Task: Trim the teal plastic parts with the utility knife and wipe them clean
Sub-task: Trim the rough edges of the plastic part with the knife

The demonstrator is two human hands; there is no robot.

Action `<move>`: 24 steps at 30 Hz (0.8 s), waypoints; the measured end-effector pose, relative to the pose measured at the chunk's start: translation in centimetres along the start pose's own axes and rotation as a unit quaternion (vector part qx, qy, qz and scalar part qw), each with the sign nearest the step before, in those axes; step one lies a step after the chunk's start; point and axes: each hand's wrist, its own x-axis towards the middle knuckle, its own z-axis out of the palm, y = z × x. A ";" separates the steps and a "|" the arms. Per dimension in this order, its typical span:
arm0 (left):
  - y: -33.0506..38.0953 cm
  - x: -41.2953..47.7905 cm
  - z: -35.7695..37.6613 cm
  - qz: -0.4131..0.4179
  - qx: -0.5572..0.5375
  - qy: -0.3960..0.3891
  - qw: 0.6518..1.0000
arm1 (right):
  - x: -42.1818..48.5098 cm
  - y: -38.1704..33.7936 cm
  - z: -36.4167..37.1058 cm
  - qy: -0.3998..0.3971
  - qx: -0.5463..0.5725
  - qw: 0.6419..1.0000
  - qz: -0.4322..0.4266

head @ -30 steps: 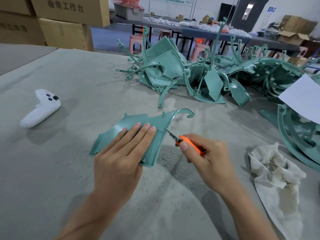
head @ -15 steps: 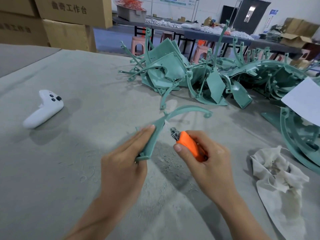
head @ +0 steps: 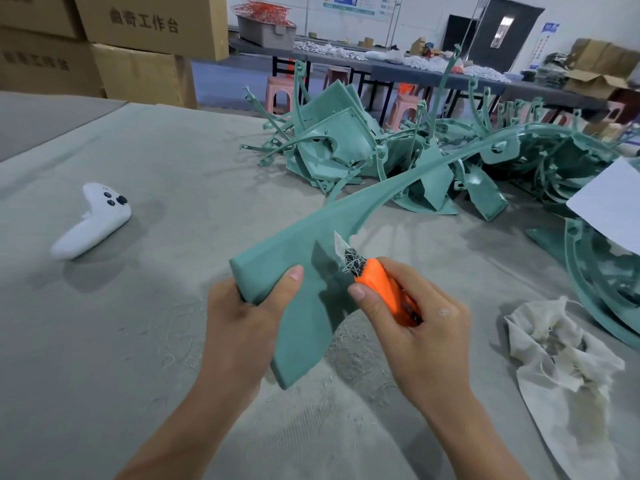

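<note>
Above counter (head: 104, 341), centre: plastic part (head: 304, 327), utility knife (head: 375, 282) against its right side. On counter, left of centre: game controller (head: 91, 220); on counter, near right: cloth (head: 561, 362). Far right, behind these: pile of parts (head: 346, 147), paper sheet (head: 609, 206) lying on its right end; boxes (head: 149, 39) stacked behind counter, far left.

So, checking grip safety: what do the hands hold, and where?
The left hand grips the teal part at its wide end; right hand grips the utility knife by its orange handle.
</note>
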 end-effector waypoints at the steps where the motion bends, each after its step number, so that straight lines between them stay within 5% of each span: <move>1: -0.1 0.0 -0.1 0.004 0.011 -0.006 1.000 | 0.0 0.0 0.0 0.005 -0.002 1.000 0.001; 6: -0.1 -0.3 0.0 0.187 0.220 0.011 0.957 | 0.4 -0.5 -0.1 0.019 0.011 1.000 -0.002; 12: 0.4 -1.0 0.3 0.284 0.266 -0.012 0.921 | 0.3 -1.1 -0.2 -0.003 0.029 1.000 -0.004; 24: 0.1 -1.0 0.2 0.297 0.319 0.005 0.900 | 0.2 -0.9 -0.2 -0.006 -0.030 0.999 0.015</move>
